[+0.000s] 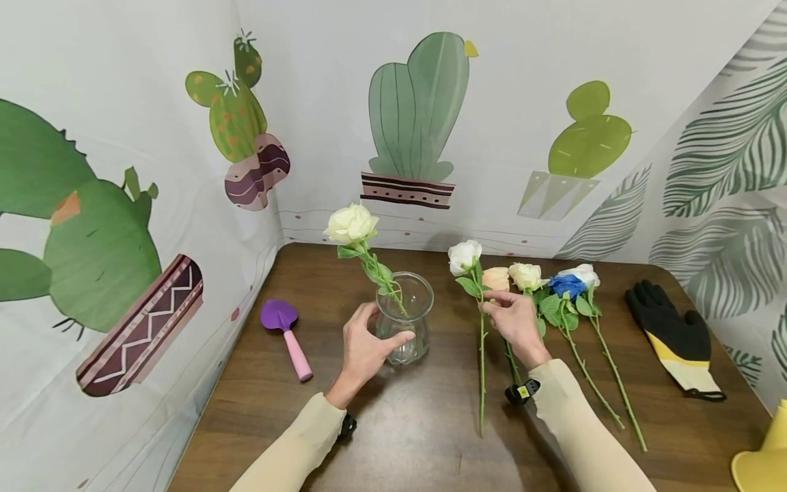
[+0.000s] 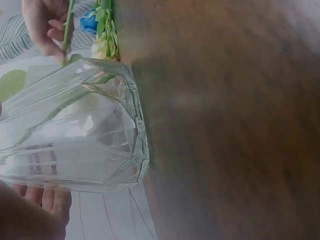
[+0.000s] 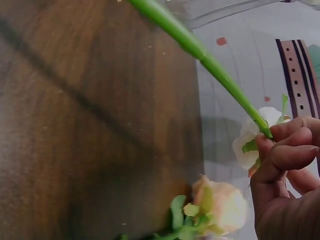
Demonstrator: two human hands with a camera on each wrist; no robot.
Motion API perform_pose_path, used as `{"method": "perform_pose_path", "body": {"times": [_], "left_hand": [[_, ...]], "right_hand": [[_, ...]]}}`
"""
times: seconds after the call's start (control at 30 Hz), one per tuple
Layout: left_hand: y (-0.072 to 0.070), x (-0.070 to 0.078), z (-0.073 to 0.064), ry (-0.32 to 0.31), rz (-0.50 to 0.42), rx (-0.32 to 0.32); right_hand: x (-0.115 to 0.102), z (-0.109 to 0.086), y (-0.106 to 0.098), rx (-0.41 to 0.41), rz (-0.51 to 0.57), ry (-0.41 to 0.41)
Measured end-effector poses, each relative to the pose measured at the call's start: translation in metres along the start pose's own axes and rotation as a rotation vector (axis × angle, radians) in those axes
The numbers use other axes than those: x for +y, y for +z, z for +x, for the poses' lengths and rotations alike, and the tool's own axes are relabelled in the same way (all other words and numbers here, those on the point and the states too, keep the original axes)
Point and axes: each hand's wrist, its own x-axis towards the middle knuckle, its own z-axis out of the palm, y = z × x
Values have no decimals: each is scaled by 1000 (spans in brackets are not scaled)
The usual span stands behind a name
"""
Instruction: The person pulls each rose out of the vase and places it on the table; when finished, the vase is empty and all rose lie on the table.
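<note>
My left hand [image 1: 363,345] grips the side of a clear glass vase [image 1: 413,345], thumb across its front and fingers behind. A pale yellow-white artificial rose [image 1: 352,224] stands in the vase, its head leaning left above the rim. To the right, my right hand [image 1: 513,321] pinches the stem of a white artificial rose [image 1: 464,257] just under its leaves. That stem [image 3: 220,75] hangs down over the table, and the right wrist view shows thumb and fingertips closed on it. The vase's faceted base [image 2: 140,135] is seen from the side in the left wrist view.
Beyond my right hand lie a peach rose [image 1: 495,278], a cream rose [image 1: 527,275], a blue rose [image 1: 567,285] and another white rose [image 1: 587,275]. A black-and-yellow glove [image 1: 673,335] is farther right, a yellow object [image 1: 762,465] at the corner. A purple trowel [image 1: 285,328] with pink handle lies left.
</note>
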Motion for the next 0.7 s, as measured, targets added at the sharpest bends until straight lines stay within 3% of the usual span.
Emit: {"method": "perform_pose_path", "body": {"times": [0.33, 0.7], "left_hand": [[-1, 2, 0, -3, -6, -1], [0, 1, 0, -16, -21, -12]], "right_hand": [[17, 7, 4, -47, -75, 88], [24, 10, -1, -93, -168, 115]]}}
